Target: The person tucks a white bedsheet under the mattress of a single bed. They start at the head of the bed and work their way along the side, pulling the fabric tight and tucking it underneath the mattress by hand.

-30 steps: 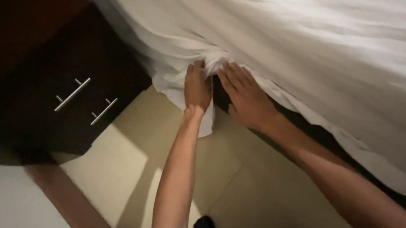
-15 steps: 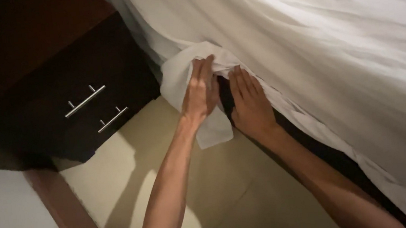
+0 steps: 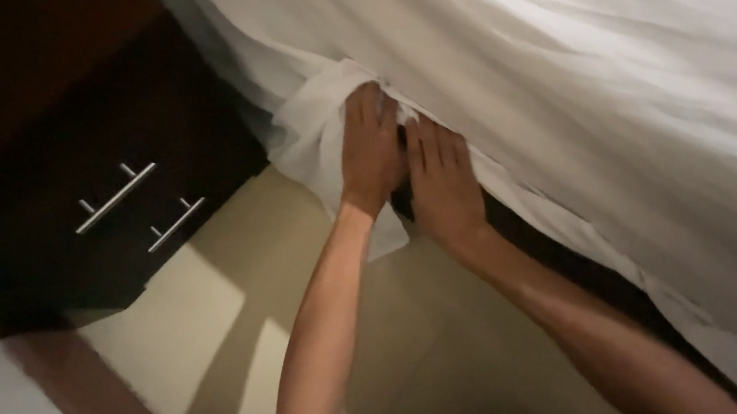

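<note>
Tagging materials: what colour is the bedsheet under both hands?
White bedsheet, plain, no pattern; head view.

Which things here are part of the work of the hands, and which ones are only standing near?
In use:
- white sheet
- left hand, flat on the sheet corner
- right hand, beside it

Only nearby:
- dark drawer cabinet
- two metal handles
- beige floor

Head camera looks steeply down, close (single view), at bed edge (image 3: 571, 222).
</note>
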